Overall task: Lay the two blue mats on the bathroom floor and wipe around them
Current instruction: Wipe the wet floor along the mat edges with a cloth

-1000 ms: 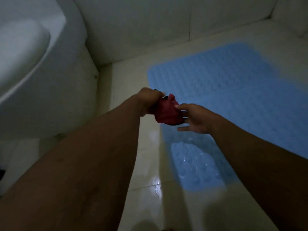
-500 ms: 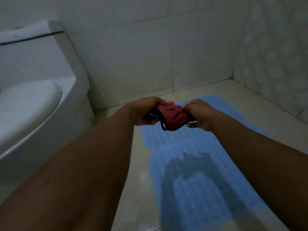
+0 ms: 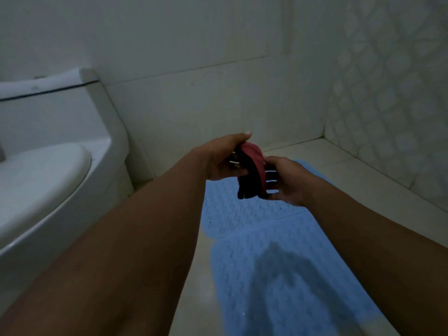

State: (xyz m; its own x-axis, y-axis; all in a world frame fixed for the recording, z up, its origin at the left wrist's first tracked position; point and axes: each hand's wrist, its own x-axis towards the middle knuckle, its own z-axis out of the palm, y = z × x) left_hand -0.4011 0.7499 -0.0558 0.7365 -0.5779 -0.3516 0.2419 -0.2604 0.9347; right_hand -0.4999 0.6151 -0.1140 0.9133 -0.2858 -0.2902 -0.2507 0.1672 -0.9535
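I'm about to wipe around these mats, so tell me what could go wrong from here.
The near mat and far mat meet edge to edge, perhaps overlapping; a lip there could snag the red cloth. The floor strip beside the toilet is narrow, so wiping there may push a mat askew. Dim light could hide missed spots.

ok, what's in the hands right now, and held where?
A red-and-black cloth, held by both hands. The left hand grips its upper left end. The right hand pinches its right side between thumb and fingers.
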